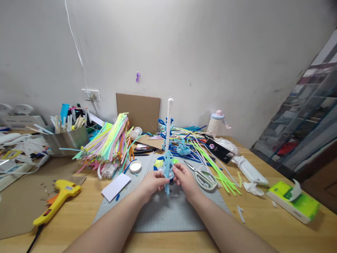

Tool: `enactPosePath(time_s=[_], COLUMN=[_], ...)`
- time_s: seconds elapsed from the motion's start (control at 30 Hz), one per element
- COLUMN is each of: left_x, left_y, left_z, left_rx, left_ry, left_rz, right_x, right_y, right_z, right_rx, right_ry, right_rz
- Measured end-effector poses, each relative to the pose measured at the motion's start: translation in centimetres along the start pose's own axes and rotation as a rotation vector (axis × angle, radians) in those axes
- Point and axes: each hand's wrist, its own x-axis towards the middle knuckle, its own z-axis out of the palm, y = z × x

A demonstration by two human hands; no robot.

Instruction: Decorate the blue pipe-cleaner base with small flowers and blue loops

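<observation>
Both my hands meet over a grey cutting mat (pixel 168 214). My left hand (pixel 152 182) and my right hand (pixel 185 177) each pinch a light blue pipe-cleaner bundle (pixel 167 167) from either side. The bundle is wrapped round the lower part of a tall white stick (pixel 168 123) that stands upright between my hands. Small yellow and green fuzzy pieces (pixel 160 163) sit against the bundle on the left, over a blue round piece on the mat.
A big pile of coloured pipe cleaners (pixel 110 144) lies left of centre. Scissors (pixel 202 175), green stems (pixel 216 165) and a phone (pixel 219 149) lie right. A yellow glue gun (pixel 56 200) is at left, a tissue pack (pixel 295 200) at right, a metal tin (pixel 67 138) behind.
</observation>
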Motion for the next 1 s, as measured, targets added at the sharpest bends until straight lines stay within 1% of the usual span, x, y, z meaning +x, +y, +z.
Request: enactPosePath(time_s=[0.1,0.13,0.2,0.27,0.37,0.43,0.5,0.63,0.73,0.8,0.9,1.0], left_x=[-0.3,-0.5,-0.7,-0.8,-0.6,-0.3,0.0,0.4,0.6,0.7,0.9,1.1], left_y=[0.5,0.7,1.1,1.5,1.8,1.9,1.7,1.4,1.2,1.1,0.9,0.7], left_z=[-0.1,-0.1,-0.3,-0.5,-1.3,-1.9,-2.4,-2.8,-2.7,-2.7,-2.6,-2.6], left_rx=[0.153,0.190,0.244,0.267,0.244,0.232,0.236,0.201,0.154,0.143,0.152,0.152], left_ry=[-0.062,-0.070,-0.090,-0.091,-0.053,-0.013,0.008,-0.045,-0.039,-0.019,-0.006,-0.020], left_rz=[-0.030,-0.043,-0.061,-0.054,-0.006,0.031,0.058,0.033,0.012,0.011,0.017,0.018], right_x=[0.8,1.0,1.5,1.8,2.1,2.2,2.1,1.7,1.5,1.5,1.5,1.4], right_y=[-1.1,-1.5,-2.1,-2.2,-2.0,-1.9,-2.0,-2.1,-2.0,-1.8,-1.6,-1.4], right_z=[-1.2,-1.7,-2.6,-3.2,-3.8,-3.9,-3.8,-3.7,-3.6,-3.5,-3.2,-2.7], right_rx=[0.007,-0.002,-0.058,-0.118,-0.104,-0.030,0.044,0.187,0.270,0.291,0.277,0.249], right_ry=[0.033,0.019,-0.052,-0.096,-0.068,-0.069,-0.108,-0.177,-0.191,-0.176,-0.140,-0.178], right_rz=[-0.057,-0.071,-0.086,-0.100,-0.089,-0.033,0.030,0.125,0.186,0.204,0.180,0.149])
